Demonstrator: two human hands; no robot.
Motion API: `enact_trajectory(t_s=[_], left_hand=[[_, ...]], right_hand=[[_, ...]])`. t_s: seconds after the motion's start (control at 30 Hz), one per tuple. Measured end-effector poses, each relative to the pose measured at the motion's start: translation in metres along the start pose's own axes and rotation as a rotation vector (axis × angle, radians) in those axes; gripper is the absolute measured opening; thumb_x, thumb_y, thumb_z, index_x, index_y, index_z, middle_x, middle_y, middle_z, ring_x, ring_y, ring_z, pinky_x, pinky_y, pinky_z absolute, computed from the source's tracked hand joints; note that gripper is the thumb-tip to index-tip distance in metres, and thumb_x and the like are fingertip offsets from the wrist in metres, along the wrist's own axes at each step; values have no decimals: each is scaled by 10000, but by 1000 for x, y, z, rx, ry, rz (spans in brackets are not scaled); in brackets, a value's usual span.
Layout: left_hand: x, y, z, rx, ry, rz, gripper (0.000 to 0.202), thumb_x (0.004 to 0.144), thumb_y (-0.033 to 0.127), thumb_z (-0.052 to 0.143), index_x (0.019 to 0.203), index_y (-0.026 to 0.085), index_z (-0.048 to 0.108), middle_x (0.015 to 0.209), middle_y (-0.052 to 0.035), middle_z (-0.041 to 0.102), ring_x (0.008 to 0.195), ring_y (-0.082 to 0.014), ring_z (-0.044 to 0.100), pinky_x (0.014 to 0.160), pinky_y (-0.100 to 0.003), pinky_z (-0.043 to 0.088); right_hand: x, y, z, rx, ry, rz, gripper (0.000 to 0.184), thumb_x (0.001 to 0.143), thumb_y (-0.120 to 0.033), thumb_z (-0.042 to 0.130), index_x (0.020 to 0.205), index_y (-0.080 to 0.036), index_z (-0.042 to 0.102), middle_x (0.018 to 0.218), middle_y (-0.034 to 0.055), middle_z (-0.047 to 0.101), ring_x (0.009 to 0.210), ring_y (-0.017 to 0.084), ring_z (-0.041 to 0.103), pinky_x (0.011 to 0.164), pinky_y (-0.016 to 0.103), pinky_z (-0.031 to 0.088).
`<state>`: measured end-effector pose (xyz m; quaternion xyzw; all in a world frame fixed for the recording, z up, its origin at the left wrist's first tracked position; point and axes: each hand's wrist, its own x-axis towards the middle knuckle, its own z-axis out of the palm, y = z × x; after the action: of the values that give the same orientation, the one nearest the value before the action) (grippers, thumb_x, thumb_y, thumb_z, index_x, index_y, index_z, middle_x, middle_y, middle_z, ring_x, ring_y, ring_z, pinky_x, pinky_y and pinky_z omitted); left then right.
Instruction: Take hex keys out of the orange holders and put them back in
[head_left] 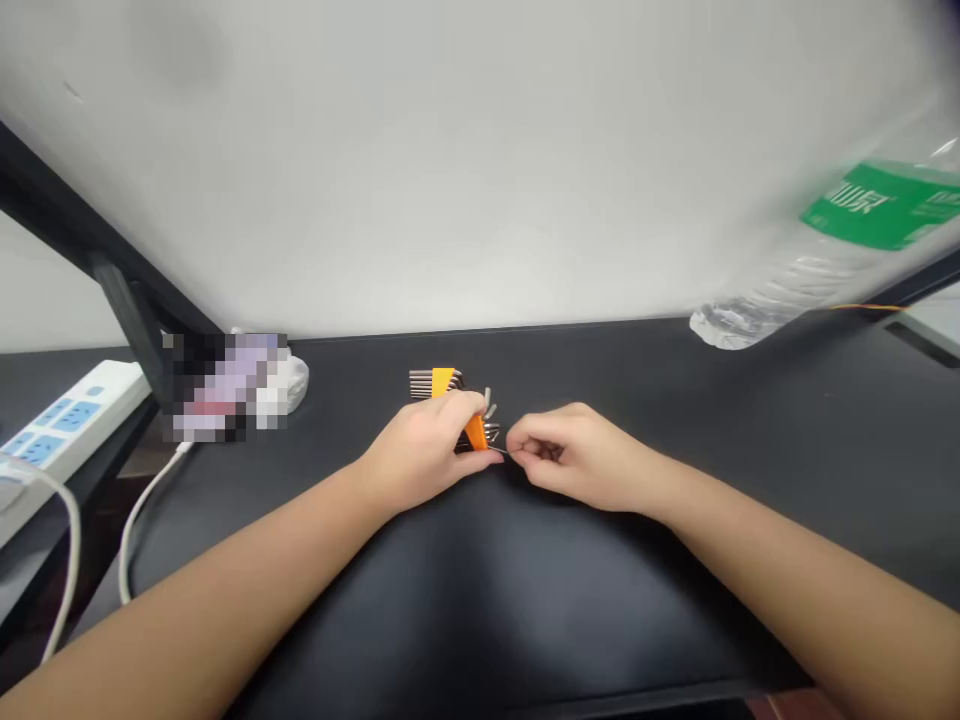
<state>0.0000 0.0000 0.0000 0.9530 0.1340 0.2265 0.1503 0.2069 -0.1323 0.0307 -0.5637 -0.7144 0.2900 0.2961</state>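
Both hands (431, 445) (574, 455) meet on the orange hex-key set (474, 428) between them.

From my remote seat I count two bare hands, the left hand (427, 445) and the right hand (574, 455), meeting just in front of one orange hex-key holder (474, 428) carrying several metal keys. Left of that holder lie one white power strip (64, 420) and one white cable (146, 510); to its right, one clear water bottle (832, 255).
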Motion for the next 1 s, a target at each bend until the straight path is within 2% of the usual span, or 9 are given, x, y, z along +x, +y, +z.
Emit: enact_trajectory(t_s=[0.13, 0.2, 0.27, 0.37, 0.43, 0.57, 0.63, 0.83, 1.0], left_hand=[[-1, 0, 1, 34, 8, 36, 494, 842, 459, 807, 1151, 219, 505, 1023, -19, 719, 842, -194, 721, 711, -288, 534], [-1, 0, 1, 45, -3, 42, 454, 852, 463, 795, 1110, 219, 514, 981, -8, 721, 800, -183, 717, 680, -279, 521], [-3, 1, 3, 28, 11, 31, 431, 857, 473, 786, 1073, 215, 516, 923, 4, 715, 746, -170, 705, 646, -270, 507], [-4, 2, 4, -42, 89, 6, 447, 850, 476, 792, 1081, 208, 518, 915, 1, 717, 735, -159, 703, 646, -260, 514], [-4, 3, 3, -88, 124, -4, 457, 849, 477, 794, 1099, 207, 524, 936, -5, 725, 763, -156, 710, 675, -258, 529], [-4, 5, 2, -115, 96, -41, 417, 867, 480, 775, 1086, 209, 546, 907, 8, 724, 764, -148, 708, 672, -252, 531], [-4, 5, 2, -127, 91, -63, 403, 872, 480, 768, 1078, 209, 551, 914, 4, 727, 773, -149, 712, 673, -253, 533], [-6, 5, 4, -252, 200, -68, 489, 839, 485, 802, 1140, 223, 518, 973, -10, 747, 801, -154, 729, 710, -271, 565], [-8, 4, 5, -257, 196, -75, 481, 840, 483, 801, 1136, 221, 526, 954, -6, 745, 801, -155, 730, 714, -274, 569]], right_hand=[[0, -1, 7, 310, 25, 270, 50, 912, -218, 621, 938, -199, 659, 646, -42, 590, 491, 92, 530, 479, 215, 448], [2, -1, 12, 535, 44, 380, 135, 923, -309, 668, 1004, -205, 640, 625, -48, 601, 445, 107, 547, 428, 224, 472], [3, -2, 16, 711, 76, 398, 230, 892, -377, 739, 949, -202, 603, 618, -37, 637, 442, 130, 583, 421, 248, 506], [7, -1, 20, 876, 100, 342, 339, 853, -415, 796, 840, -202, 532, 633, -7, 691, 455, 158, 626, 428, 271, 530], [8, 1, 21, 872, 105, 315, 360, 854, -418, 800, 812, -200, 517, 616, -4, 695, 424, 140, 602, 408, 238, 486], [9, 4, 23, 735, 114, 339, 366, 856, -440, 798, 794, -190, 537, 540, -30, 641, 365, 86, 497, 377, 186, 366], [9, 6, 23, 737, 102, 314, 341, 871, -450, 782, 840, -189, 566, 548, -36, 632, 389, 93, 511, 403, 197, 393], [10, 14, 24, 934, 73, 195, 265, 960, -447, 678, 1041, -212, 587, 627, -33, 651, 449, 127, 567, 466, 247, 470], [10, 17, 25, 831, 57, 208, 258, 937, -423, 718, 1000, -191, 625, 601, -31, 644, 452, 126, 582, 495, 254, 490]])
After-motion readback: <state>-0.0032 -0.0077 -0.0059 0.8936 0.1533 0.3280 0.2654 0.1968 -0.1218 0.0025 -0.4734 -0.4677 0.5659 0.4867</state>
